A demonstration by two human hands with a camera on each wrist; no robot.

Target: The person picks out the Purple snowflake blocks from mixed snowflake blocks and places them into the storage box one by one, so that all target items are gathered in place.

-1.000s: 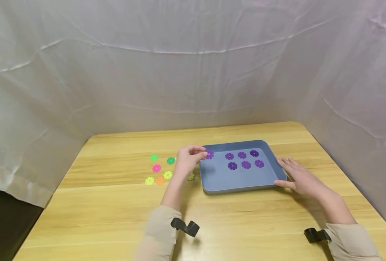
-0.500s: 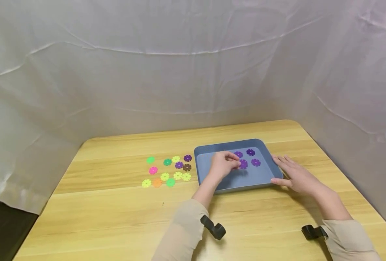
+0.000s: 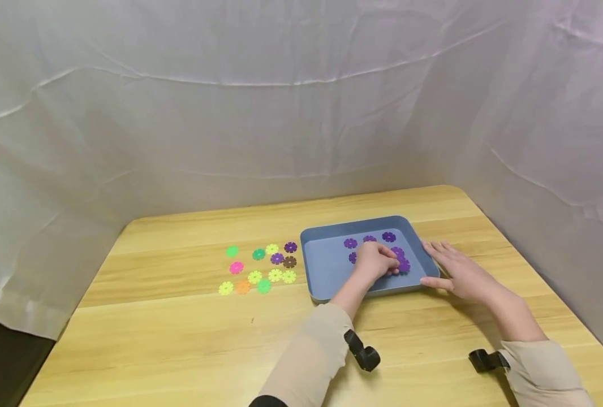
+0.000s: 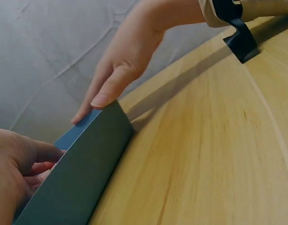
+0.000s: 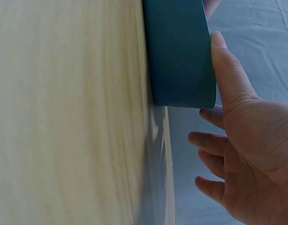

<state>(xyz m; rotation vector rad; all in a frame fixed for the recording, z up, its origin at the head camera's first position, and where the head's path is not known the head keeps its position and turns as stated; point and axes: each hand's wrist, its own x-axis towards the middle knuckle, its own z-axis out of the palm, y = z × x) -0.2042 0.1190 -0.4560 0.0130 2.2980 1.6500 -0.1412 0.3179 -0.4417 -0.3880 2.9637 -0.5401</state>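
A shallow blue-grey tray [image 3: 327, 277] sits on the table with several purple flower-shaped discs [image 3: 350, 243] lying in it. Inside the tray, my left hand [image 3: 374, 262] pinches a purple flower-shaped disc [image 3: 404, 265] between thumb and fingers, low over the tray's right front part. That disc overlaps another purple disc behind it in the head view. In the left wrist view the tray wall hides the left fingertips. My right hand [image 3: 459, 274] rests with spread fingers against the tray's right side; its thumb [image 5: 223, 51] touches the rim in the right wrist view.
Left of the tray, several loose flower discs lie on the wooden table [image 3: 169, 328]: yellow ones [image 3: 254, 277], green ones, a pink one [image 3: 236, 267], an orange one [image 3: 242, 287], a brown one [image 3: 289, 262] and two purple ones. A pale curtain [image 3: 261, 113] surrounds the table's back and sides.
My left hand has carried the purple disc from the tray's left edge rightward across the tray, down to its right front part. The right hand stays at the tray's right side.
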